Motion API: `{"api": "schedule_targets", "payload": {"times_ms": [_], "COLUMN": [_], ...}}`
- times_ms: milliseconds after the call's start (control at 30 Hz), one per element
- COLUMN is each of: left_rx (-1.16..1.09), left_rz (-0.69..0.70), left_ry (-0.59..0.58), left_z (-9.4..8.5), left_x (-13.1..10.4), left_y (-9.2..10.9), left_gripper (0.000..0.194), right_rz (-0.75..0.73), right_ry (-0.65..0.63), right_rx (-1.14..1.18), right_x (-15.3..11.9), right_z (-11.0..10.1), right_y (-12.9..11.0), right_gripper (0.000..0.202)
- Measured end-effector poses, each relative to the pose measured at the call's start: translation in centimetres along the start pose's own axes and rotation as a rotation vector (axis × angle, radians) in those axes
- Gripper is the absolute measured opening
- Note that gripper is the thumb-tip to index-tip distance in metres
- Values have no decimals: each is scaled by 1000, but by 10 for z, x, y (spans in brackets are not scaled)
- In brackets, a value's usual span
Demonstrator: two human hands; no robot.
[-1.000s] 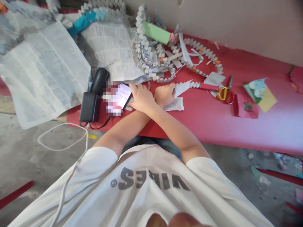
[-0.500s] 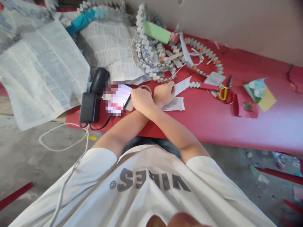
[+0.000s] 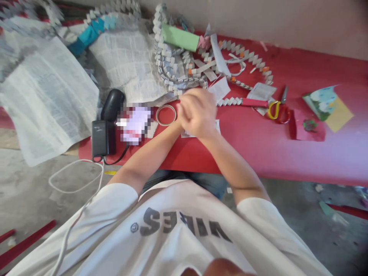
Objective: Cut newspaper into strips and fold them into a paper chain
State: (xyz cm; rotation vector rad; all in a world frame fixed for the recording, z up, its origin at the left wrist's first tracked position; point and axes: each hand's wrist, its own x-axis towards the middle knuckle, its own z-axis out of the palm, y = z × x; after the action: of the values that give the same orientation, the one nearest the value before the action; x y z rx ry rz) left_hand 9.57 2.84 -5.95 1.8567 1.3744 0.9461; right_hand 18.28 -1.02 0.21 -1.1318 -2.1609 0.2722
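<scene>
My left hand [image 3: 193, 96] is closed on a piece of white printed paper [image 3: 220, 89], which sticks out to the right past the fingers. My right hand [image 3: 202, 118] lies over the left one with its fingers curled; motion blurs it, and whatever it pinches is hidden. Below the hands, a folded printed paper [image 3: 217, 125] is partly covered on the red tabletop [image 3: 241, 153]. Just left of my hands lies a thin pale ring [image 3: 166, 115], flat on the table. A phone with a lit, blurred-out screen [image 3: 137, 123] lies farther left.
Black case [image 3: 112, 105] and black box with cable [image 3: 103, 137] stand left. Newspaper sheets [image 3: 51, 92] spread behind them. Folded-paper chains [image 3: 169, 73] and a green paper [image 3: 180, 37] lie at the back. Scissors [image 3: 278, 109] and a colourful card [image 3: 322, 105] lie right.
My right hand has moved right, from beside the phone onto my left hand, uncovering the ring. The white paper has shifted away from me. The camera view has shifted slightly.
</scene>
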Motion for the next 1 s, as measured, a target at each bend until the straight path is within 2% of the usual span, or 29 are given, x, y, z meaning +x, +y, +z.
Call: {"api": "schedule_targets", "payload": {"times_ms": [67,100,167,233,267,300,333,433,500,567,633,733,833,1000], "left_rx": [-64,-87,-179,-257,-271,-279,-302,-495,-638,-649,-620,-623,-659,-834], "left_rz": [6,12,52,61,48,34,7,-102,-254,-336,-354,-385,-376,-285], "left_ry": [88,89,20,-41,-57,-74,-70,66,82,91,110,128,147,182], "left_z": [-10,-16,-27,-37,-40,-42,-42,-35,-29,-25,-24,-26,-27,-26], "left_x": [5,7,8,7,6,6,5,6,6,5,4,2,4,8], "left_y": [-7,-9,-11,-10,-9,-9,-10,-15,-19,-20,-20,-17,-16,-16], "left_gripper": [14,11,6,6,7,10,14,41,41,35,32,32,34,22], "right_rz": [106,149,208,345,413,464,515,685,772,844,866,801,802,784], "right_ry": [273,334,278,138,57,26,52,176,225,237,210,152,120,204], "right_rx": [12,51,228,487,588,637,634,674,689,718,709,688,853,1070], "right_x": [-13,-18,-28,-36,-38,-40,-41,-39,-36,-35,-35,-37,-36,-31], "right_z": [-25,-34,-43,-44,-43,-41,-39,-34,-32,-31,-29,-27,-28,-35], "right_y": [48,71,108,127,131,132,131,124,122,121,121,122,122,120], "right_gripper": [53,62,82,79,69,49,32,21,22,26,29,26,18,4]}}
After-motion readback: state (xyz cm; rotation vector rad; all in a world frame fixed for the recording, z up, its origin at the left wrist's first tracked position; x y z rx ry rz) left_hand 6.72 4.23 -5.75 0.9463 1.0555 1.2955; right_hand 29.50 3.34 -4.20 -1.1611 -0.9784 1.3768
